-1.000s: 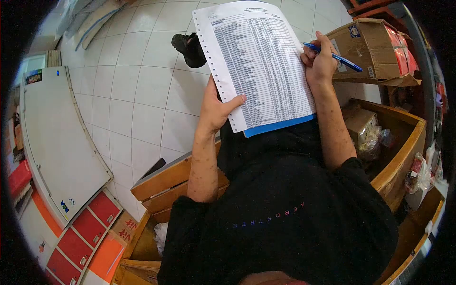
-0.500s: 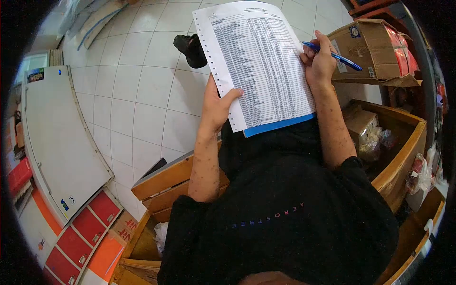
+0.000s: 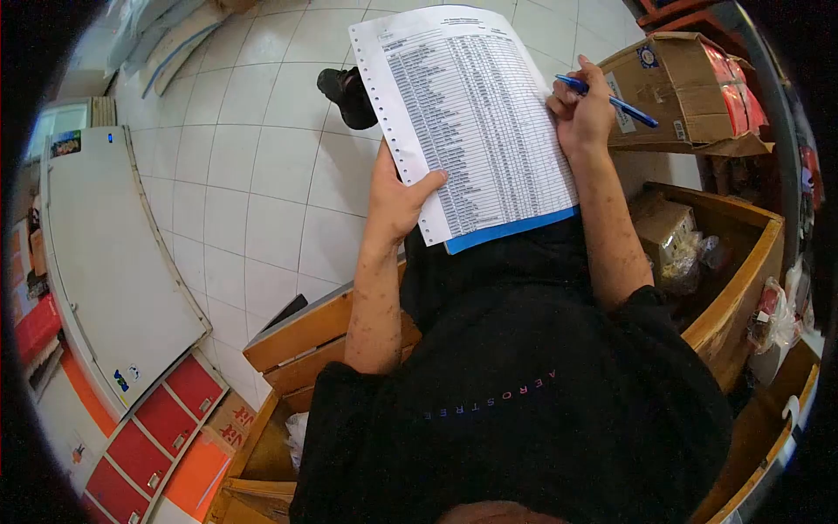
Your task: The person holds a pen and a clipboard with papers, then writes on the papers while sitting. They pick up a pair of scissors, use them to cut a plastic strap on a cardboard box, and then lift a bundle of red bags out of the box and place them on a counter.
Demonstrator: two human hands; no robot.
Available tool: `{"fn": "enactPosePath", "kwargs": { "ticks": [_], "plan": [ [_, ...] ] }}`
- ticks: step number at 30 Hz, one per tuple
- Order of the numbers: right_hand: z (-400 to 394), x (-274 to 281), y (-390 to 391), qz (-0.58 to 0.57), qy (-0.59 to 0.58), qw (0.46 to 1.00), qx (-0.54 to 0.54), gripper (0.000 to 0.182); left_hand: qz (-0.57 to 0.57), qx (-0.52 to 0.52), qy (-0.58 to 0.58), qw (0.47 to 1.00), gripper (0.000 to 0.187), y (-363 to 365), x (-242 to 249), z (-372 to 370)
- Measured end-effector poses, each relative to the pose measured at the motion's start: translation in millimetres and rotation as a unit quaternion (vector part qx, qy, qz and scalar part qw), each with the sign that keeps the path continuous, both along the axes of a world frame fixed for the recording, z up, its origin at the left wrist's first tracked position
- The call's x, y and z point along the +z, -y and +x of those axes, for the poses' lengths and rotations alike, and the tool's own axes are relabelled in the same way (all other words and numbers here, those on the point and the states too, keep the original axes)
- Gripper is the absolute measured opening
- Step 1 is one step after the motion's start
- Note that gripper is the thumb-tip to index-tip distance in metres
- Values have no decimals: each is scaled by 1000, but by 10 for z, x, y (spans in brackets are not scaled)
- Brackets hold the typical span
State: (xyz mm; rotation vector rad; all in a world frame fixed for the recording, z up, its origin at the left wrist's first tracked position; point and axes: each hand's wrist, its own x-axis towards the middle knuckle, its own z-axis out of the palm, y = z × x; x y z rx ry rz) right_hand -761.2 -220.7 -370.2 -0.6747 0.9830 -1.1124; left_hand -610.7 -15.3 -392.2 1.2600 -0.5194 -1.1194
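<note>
A stack of printed sheets [image 3: 476, 122] with rows of figures and punched holes lies over a blue folder [image 3: 511, 229], above my lap. My left hand [image 3: 399, 196] grips the lower left edge of the sheets, thumb on top and the other fingers hidden beneath. At the right edge of the sheets, my right hand [image 3: 587, 113] is closed round a blue pen [image 3: 630, 111]. The side of that hand rests against the paper's edge.
An opened cardboard box [image 3: 668, 92] stands at the upper right. Below it, a wooden drawer [image 3: 733, 279] holds a small carton and plastic bags. A white panel [image 3: 118, 253] and red drawers [image 3: 161, 424] are at the left. A black shoe [image 3: 353, 96] shows beyond the sheets.
The sheets and both hands have shifted very slightly to the left. Both grips look the same.
</note>
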Motion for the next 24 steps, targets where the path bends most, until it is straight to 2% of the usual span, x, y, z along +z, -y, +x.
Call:
{"fn": "enactPosePath", "kwargs": {
  "ticks": [1,3,4,5,7,8,9,10,11,12,14,15,18,24],
  "plan": [
    [-91,-42,83,-4,-1,1000,-3,23,-2,4,4,1000,58,-3,3,-3],
    [-333,-100,296,22,189,978,80,23,-11,5,4,1000,57,-7,5,-5],
    [-322,97,230,15,128,991,25,29,-11,9,5,1000,56,-5,-3,-10],
    [-334,249,139,10,123,992,22,29,-8,14,6,1000,54,-10,-9,-19],
    [-347,484,-107,-159,-109,980,44,33,-12,13,0,1000,53,-10,5,-25],
    [-314,571,-299,-139,-165,975,52,35,-6,17,-1,1000,53,-12,2,-24],
    [-357,504,-378,-139,-168,975,50,35,1,21,-1,1000,53,-18,3,-23],
    [-407,353,-449,-246,-268,928,82,34,2,21,-2,1000,53,-17,-3,-22],
    [-441,242,-485,-348,-361,858,113,34,-3,19,-2,1000,53,-5,5,-17],
    [-427,222,-531,-351,-363,856,110,34,1,22,1,1000,54,-3,11,-19],
    [-376,188,-617,-225,-327,916,56,29,0,25,8,1000,55,-3,-6,-32],
    [-373,153,-619,-225,-329,916,54,29,0,23,7,1000,55,0,2,-37],
    [-364,60,-639,-329,-387,861,13,27,21,22,14,999,54,-17,35,-41],
    [-333,81,-650,-368,-404,837,23,25,11,27,14,999,54,-16,2,-44]
  ]
}}
